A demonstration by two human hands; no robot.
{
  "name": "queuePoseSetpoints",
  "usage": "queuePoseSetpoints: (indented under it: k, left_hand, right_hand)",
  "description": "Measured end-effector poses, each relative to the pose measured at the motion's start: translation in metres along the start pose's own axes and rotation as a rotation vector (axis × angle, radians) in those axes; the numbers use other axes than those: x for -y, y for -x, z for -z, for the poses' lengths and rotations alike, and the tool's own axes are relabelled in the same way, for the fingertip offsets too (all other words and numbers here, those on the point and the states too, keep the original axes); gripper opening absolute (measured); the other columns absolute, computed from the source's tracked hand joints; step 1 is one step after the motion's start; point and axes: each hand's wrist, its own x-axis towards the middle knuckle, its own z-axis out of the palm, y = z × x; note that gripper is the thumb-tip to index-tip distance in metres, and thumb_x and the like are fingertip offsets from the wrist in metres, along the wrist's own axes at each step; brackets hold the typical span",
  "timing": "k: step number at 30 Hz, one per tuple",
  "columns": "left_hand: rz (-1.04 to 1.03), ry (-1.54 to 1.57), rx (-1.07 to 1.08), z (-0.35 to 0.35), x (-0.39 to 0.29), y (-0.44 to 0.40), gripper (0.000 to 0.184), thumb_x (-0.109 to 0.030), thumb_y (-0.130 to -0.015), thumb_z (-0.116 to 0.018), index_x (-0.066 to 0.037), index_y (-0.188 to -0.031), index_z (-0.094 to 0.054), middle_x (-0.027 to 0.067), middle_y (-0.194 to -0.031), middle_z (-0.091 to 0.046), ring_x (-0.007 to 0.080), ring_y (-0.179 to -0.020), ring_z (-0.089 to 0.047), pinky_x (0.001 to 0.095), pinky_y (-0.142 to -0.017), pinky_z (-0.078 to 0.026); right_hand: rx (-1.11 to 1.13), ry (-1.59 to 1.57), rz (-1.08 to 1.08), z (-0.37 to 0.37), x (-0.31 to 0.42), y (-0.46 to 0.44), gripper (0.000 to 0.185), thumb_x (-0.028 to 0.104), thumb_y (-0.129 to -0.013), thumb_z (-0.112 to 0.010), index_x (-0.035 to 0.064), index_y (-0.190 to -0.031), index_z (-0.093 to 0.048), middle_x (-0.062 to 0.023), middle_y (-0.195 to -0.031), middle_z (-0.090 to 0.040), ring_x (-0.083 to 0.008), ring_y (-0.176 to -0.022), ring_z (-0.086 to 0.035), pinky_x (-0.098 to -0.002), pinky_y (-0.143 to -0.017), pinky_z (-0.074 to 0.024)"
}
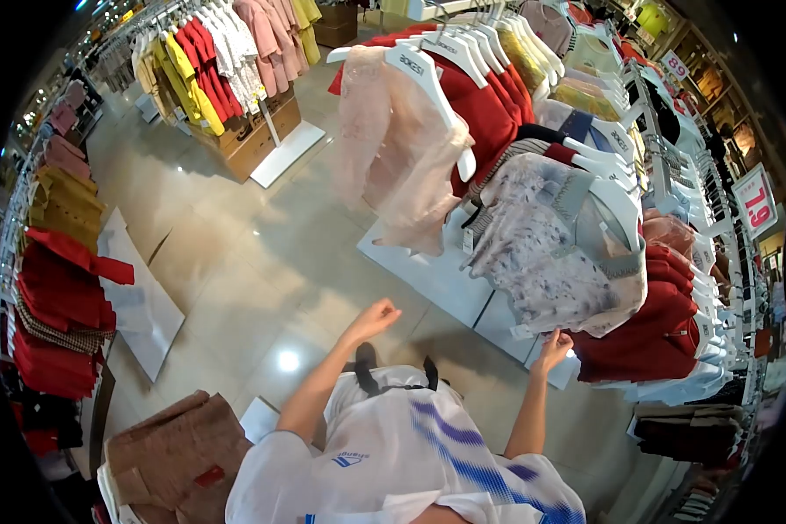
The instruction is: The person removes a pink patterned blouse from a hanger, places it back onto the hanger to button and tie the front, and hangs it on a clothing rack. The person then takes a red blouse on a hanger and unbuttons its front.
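Observation:
My right hand (554, 349) is at the lower hem of a pale floral top (541, 236) with a grey neckline, its fingers closed at the fabric's edge beside a small white tag (522, 332). The top hangs from a white hanger on the right rack. My left hand (375, 320) is held over the tiled floor, away from the clothes, with its fingers curled in; nothing shows in it. Left of the floral top hangs a sheer pink blouse (397, 148). Dark red garments (642, 349) hang just right of my right hand.
A clothes rack (271, 135) with yellow, red, white and pink garments stands at the back left. Red and mustard clothes (61, 210) line the left side. Folded brown trousers (179, 458) lie at the lower left. A price sign (754, 199) stands at the right.

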Motion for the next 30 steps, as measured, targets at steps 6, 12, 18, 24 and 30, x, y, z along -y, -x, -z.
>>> queuePoseSetpoints:
  k: [6, 12, 18, 24, 30]
  left_hand:
    - [0.125, 0.121, -0.104, 0.066, -0.004, 0.008, 0.025, -0.026, -0.095, -0.062, -0.002, -0.092, -0.056, 0.005, -0.082, -0.063, 0.0134, -0.078, -0.061, 0.0288, -0.071, -0.048]
    - [-0.205, -0.03, -0.209, 0.137, -0.084, -0.054, 0.02, -0.02, -0.097, -0.059, -0.001, -0.092, -0.058, 0.0042, -0.081, -0.064, 0.0114, -0.078, -0.059, 0.0271, -0.073, -0.047]
    - [-0.675, -0.315, -0.612, 0.219, -0.229, -0.13, 0.017, -0.015, -0.093, -0.063, 0.001, -0.092, -0.058, 0.0104, -0.084, -0.064, 0.0201, -0.077, -0.061, 0.0309, -0.072, -0.047]
    - [-1.145, -0.983, -0.682, 0.296, -0.35, -0.211, 0.037, -0.029, -0.087, -0.069, 0.0, -0.106, -0.056, 0.0154, -0.106, -0.06, 0.0335, -0.096, -0.059, 0.0402, -0.082, -0.047]
    - [-0.784, -0.895, -0.012, 0.332, -0.369, -0.256, 0.049, -0.037, -0.084, -0.07, 0.0, -0.113, -0.057, 0.0166, -0.101, -0.062, 0.0307, -0.092, -0.062, 0.0375, -0.08, -0.048]
  right_hand:
    - [0.783, -0.109, 0.037, -0.127, 0.168, 0.101, 0.024, 0.023, -0.097, -0.058, 0.0003, -0.09, -0.061, -0.0014, -0.072, -0.058, -0.0086, -0.065, -0.052, -0.0241, -0.061, -0.04]
    - [0.853, -0.091, 0.399, -0.233, 0.296, 0.109, 0.022, 0.017, -0.096, -0.059, -0.0036, -0.099, -0.064, -0.0066, -0.079, -0.067, -0.0101, -0.074, -0.061, -0.0248, -0.068, -0.0481]
    - [0.706, -0.112, 0.481, -0.259, 0.299, 0.129, 0.022, 0.009, -0.09, -0.066, -0.0049, -0.106, -0.064, -0.014, -0.092, -0.071, -0.0185, -0.082, -0.07, -0.0296, -0.079, -0.0534]
    - [0.642, -0.162, 0.432, -0.278, 0.294, 0.131, 0.024, 0.01, -0.09, -0.065, -0.004, -0.11, -0.063, -0.0147, -0.098, -0.071, -0.0194, -0.093, -0.069, -0.0309, -0.086, -0.0517]
    - [0.661, -0.227, 0.173, -0.293, 0.294, 0.123, 0.022, 0.011, -0.09, -0.067, -0.0026, -0.107, -0.064, -0.0071, -0.092, -0.068, -0.0139, -0.084, -0.064, -0.0288, -0.08, -0.0511]
